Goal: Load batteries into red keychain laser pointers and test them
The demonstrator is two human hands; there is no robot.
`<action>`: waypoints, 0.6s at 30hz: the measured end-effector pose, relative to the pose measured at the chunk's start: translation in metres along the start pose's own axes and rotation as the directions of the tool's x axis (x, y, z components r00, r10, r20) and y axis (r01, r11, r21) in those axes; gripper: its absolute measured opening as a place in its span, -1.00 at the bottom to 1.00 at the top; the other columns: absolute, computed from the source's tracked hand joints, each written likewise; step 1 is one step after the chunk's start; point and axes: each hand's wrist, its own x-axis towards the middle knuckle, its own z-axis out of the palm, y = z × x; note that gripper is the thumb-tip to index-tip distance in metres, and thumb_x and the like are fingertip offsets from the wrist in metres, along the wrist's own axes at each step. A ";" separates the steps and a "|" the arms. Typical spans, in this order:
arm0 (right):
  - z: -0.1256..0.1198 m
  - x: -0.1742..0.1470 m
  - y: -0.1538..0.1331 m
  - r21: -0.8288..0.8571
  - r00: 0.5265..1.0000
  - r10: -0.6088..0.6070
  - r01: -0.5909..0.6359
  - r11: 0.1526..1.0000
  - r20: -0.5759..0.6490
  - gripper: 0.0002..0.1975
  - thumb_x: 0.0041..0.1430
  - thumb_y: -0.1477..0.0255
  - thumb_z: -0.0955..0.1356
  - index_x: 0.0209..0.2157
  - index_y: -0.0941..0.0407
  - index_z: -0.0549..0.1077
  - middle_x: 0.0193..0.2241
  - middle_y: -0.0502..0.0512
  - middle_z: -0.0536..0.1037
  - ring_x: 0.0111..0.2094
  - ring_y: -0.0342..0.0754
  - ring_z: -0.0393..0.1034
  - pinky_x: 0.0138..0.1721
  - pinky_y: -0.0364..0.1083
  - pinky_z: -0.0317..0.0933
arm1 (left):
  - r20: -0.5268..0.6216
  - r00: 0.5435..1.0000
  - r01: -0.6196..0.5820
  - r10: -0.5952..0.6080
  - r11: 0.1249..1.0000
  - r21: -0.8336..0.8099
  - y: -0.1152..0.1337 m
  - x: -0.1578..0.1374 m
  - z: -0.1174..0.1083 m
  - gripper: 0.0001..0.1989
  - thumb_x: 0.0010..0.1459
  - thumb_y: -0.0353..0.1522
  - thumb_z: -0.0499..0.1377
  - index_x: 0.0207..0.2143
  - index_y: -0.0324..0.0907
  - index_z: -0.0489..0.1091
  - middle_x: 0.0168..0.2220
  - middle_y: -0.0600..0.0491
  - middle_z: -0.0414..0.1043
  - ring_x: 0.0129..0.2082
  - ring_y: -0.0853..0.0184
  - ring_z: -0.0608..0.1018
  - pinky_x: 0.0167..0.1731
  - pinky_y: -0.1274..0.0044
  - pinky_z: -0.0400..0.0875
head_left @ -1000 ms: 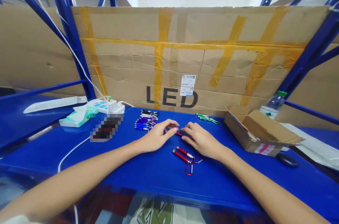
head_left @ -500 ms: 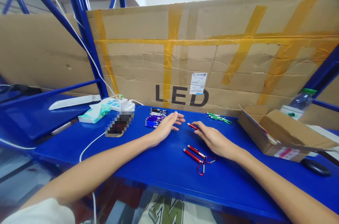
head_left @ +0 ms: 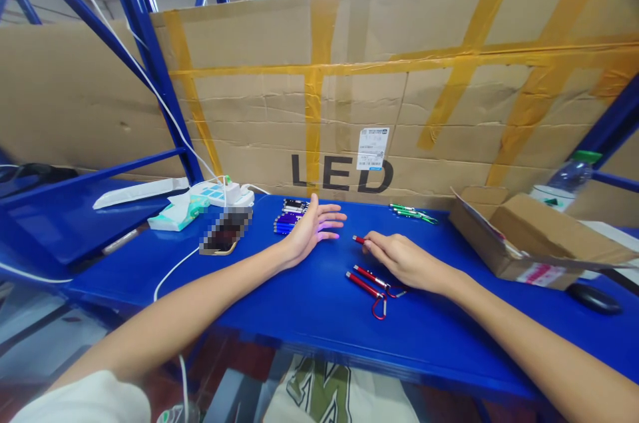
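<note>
Between the fingers of my right hand [head_left: 399, 258] is a small red flashlight [head_left: 358, 240], its tip pointing left; the rest of it is hidden by the hand. My left hand [head_left: 309, 233] is open, fingers spread, palm facing the flashlight, with a violet glow on the lower fingertips. Behind that hand lie several purple and blue flashlights [head_left: 283, 224], partly covered, with black ones [head_left: 293, 203] beyond them. Two more red flashlights [head_left: 363, 284] with carabiner clips rest on the blue table [head_left: 309, 306], in front of my right hand.
Several green flashlights [head_left: 412, 212] lie at the back. On the right stand an open cardboard box [head_left: 504, 256], a bottle [head_left: 569, 176] and a black mouse [head_left: 594, 298]. Leftward are a phone [head_left: 225, 233], a tissue pack [head_left: 174, 215] and a power strip [head_left: 219, 194]. A large cardboard sheet [head_left: 399, 103] walls the back.
My left hand has turned its palm more toward the flashlight and spread its fingers, and a violet glow now shows on them. My right hand's fingers have closed further around the red flashlight.
</note>
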 end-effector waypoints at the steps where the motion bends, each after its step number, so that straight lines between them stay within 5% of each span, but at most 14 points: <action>1: 0.000 0.000 0.000 0.012 1.000 -0.009 0.009 1.000 -0.003 -0.57 0.61 0.16 0.03 -0.14 0.04 0.38 -0.30 0.12 0.59 -0.31 0.03 0.48 -0.20 -0.03 0.23 | 0.003 1.000 0.000 0.000 1.000 -0.002 0.000 0.001 -0.001 -0.21 0.43 0.21 -0.17 0.15 -0.24 0.44 0.17 -0.27 0.53 0.12 0.05 0.57 0.00 0.33 0.51; 18: -0.002 -0.002 -0.004 0.033 0.999 -0.045 0.045 0.998 0.003 -0.56 0.60 0.09 0.06 -0.09 0.05 0.40 -0.36 0.09 0.58 -0.39 0.00 0.45 -0.27 -0.07 0.24 | 0.045 0.999 0.016 -0.015 0.999 -0.037 -0.001 0.004 -0.007 -0.17 0.42 0.23 -0.20 0.14 -0.24 0.46 0.15 -0.28 0.55 0.12 0.03 0.58 0.02 0.31 0.51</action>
